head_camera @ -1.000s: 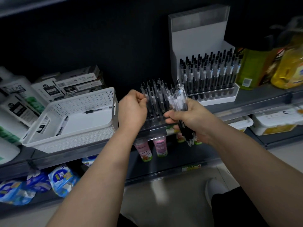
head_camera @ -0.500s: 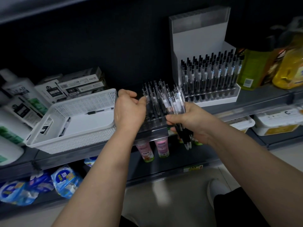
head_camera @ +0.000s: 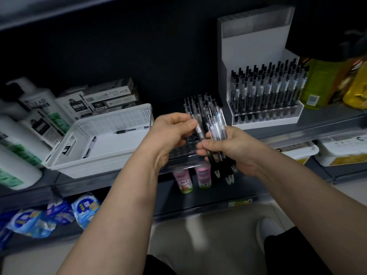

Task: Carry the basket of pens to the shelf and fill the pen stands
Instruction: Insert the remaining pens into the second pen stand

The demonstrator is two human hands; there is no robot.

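- Now my right hand (head_camera: 234, 149) grips a pen bundle (head_camera: 217, 128) past the shelf edge (head_camera: 288, 135).
- My left hand (head_camera: 172, 135) pinches one pen (head_camera: 195, 124) above the clear stand (head_camera: 182, 151).
- Basket (head_camera: 111, 116) sits just left.

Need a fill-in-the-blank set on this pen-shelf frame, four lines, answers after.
1. The right hand grips a bundle of ____.
2. The left hand pinches ____ pen.
3. The basket holds ____ loose pens.
4. The white stand sits to the ____ of the clear stand.
Missing words: pens; one; two; right.
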